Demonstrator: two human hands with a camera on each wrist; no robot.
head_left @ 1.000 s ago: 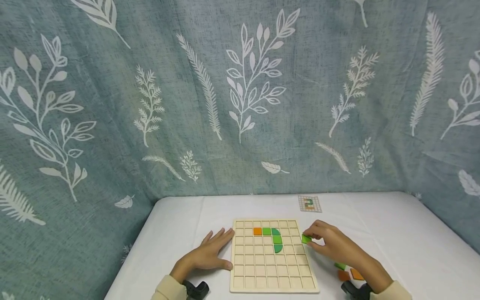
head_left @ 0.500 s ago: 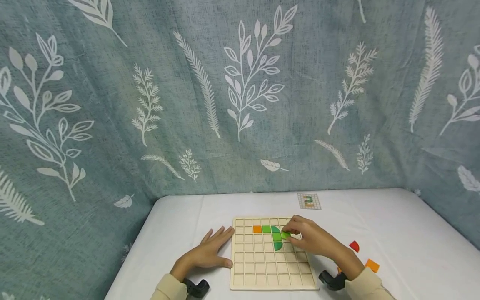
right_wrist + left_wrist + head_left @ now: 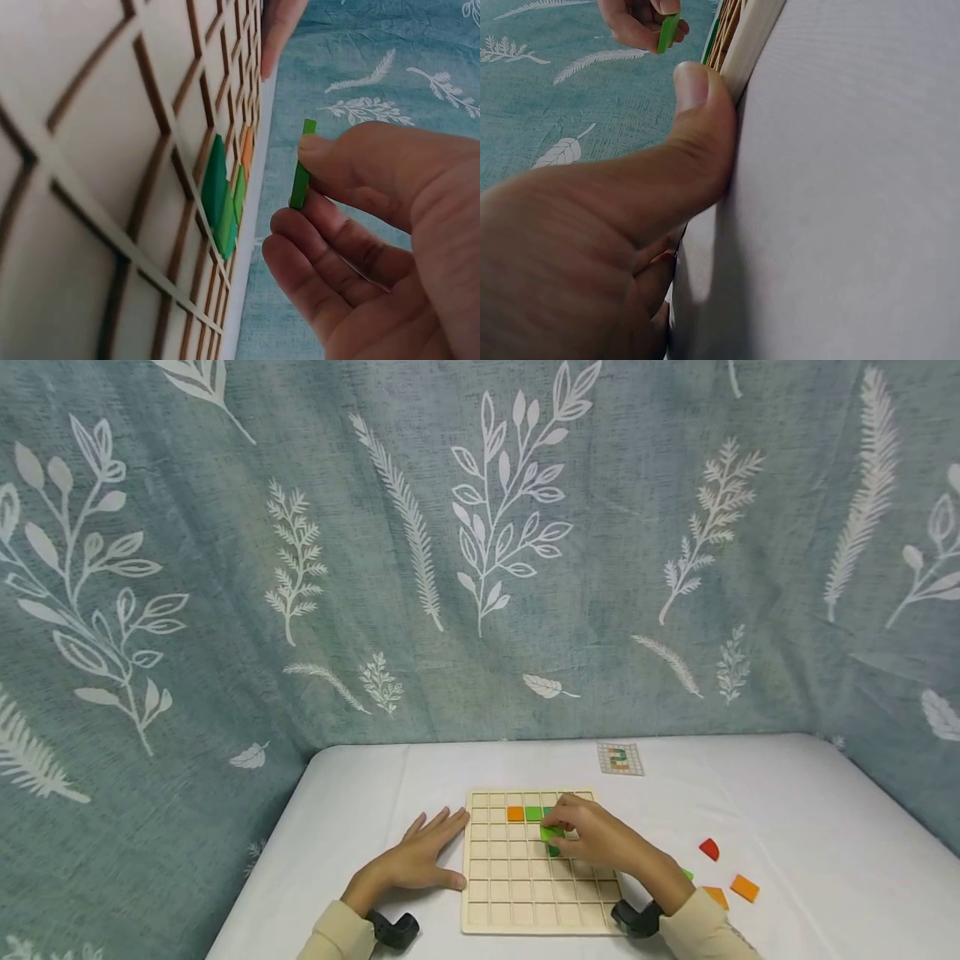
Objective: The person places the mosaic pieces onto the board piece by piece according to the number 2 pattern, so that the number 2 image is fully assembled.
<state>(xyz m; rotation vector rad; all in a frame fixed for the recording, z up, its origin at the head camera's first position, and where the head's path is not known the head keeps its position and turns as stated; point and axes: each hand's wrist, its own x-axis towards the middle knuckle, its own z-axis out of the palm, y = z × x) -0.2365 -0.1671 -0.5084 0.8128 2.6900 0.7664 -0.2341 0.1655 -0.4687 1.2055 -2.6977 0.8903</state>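
My right hand (image 3: 600, 839) pinches a light green square tile (image 3: 301, 176) between thumb and fingertips, held above the wooden grid board (image 3: 543, 913). In the right wrist view the tile is apart from the board. On the board, an orange square tile (image 3: 515, 813) and a green square tile (image 3: 533, 813) sit side by side near the far edge. A dark green rounded tile (image 3: 554, 850) shows partly below the held tile; other tiles there are partly hidden by the hand. My left hand (image 3: 416, 862) lies with spread fingers at the board's left edge, thumb (image 3: 697, 112) against its side.
A small pattern card (image 3: 620, 759) lies at the back of the white table. Right of the board are a red quarter-circle tile (image 3: 709, 849), an orange tile (image 3: 745, 887), another orange tile (image 3: 717, 897) and a green one (image 3: 687, 875) beside the right forearm.
My right hand has carried the green tile leftward from beyond the board's right edge to over the placed tiles. The left hand has stayed at the board's left edge.
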